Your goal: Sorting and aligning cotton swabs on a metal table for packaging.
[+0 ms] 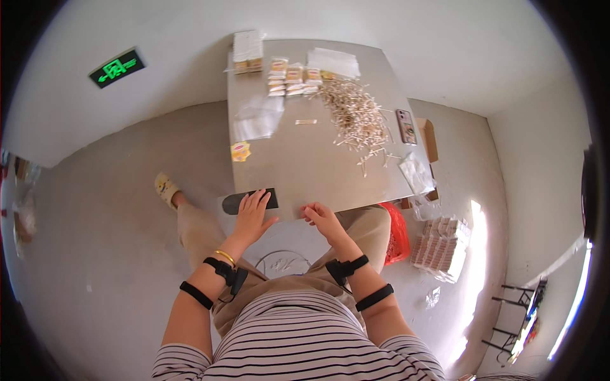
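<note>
Table (286, 165): grey, near edge by both hands.
Swab pile (356, 114): two to three o'clock from table centre.
Dark slab (231, 204): table's seven-to-eight o'clock corner — long axis roughly nine to three.
Left hand (251, 214): nearer, over the slab, fingers spread.
Right hand (323, 220): slab at nine-to-ten o'clock; fingers curled — cannot tell if holding anything.
</note>
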### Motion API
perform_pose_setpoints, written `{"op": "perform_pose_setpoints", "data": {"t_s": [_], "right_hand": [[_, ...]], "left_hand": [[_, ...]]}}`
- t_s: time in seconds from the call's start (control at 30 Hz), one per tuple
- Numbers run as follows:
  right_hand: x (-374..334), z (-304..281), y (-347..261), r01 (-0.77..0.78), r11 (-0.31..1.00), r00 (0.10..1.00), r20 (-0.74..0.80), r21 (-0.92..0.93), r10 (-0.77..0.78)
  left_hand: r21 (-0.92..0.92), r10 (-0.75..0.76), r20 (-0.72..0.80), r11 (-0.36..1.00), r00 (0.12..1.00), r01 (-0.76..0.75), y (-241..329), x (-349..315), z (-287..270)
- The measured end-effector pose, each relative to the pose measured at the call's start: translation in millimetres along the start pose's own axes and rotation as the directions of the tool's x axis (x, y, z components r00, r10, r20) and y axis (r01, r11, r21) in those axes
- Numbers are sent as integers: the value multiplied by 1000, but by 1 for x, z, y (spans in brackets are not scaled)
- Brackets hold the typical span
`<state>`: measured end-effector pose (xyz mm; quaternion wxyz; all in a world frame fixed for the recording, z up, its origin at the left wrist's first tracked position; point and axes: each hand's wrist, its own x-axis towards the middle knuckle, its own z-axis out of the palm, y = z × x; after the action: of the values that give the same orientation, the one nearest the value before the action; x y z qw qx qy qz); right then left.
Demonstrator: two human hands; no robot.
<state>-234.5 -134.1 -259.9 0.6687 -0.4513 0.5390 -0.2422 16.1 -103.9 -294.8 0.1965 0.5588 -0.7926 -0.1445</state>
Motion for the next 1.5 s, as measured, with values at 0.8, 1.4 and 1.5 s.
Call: {"op": "perform_pose_setpoints", "data": {"t_s": [0.8, 1.4, 1.5], "right_hand": [[103, -178, -5, -272, 636, 671, -616, -722, -413], [144, -76, -10, 298, 393, 727, -60, -870, -684], [143, -83, -26, 301, 471, 699, -144, -829, -701]], "left_hand": [[238, -89, 12, 968, 996, 84, -13, 280, 76], [235, 41, 170, 969, 985, -81, 15, 200, 70], [208, 41, 187, 975, 982, -80, 19, 187, 59]]}}
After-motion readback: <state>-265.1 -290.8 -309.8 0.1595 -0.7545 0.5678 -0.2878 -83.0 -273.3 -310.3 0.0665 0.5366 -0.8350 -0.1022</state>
